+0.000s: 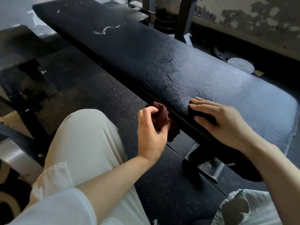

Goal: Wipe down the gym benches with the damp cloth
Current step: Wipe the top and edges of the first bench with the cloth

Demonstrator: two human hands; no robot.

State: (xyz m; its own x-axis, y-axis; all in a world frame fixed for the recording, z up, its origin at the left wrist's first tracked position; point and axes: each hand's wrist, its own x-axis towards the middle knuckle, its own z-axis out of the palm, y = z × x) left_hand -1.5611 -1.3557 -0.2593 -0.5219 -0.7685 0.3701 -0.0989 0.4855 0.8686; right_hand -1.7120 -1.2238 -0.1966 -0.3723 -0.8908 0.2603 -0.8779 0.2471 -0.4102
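The cloth (164, 120) is dark red and all bunched up in my left hand (151, 132). My fingers are curled around it, and I hold it right beside the near edge of the long black bench (162, 62), just below the top. My right hand (222, 122) lies flat on the bench top, with its fingers straight and close together, near the end of the pad. The bench top looks shiny, with a white scuff mark (106, 30) farther along. My leg in pale trousers (84, 140) is beside the bench, over the dark speckled floor (162, 192).
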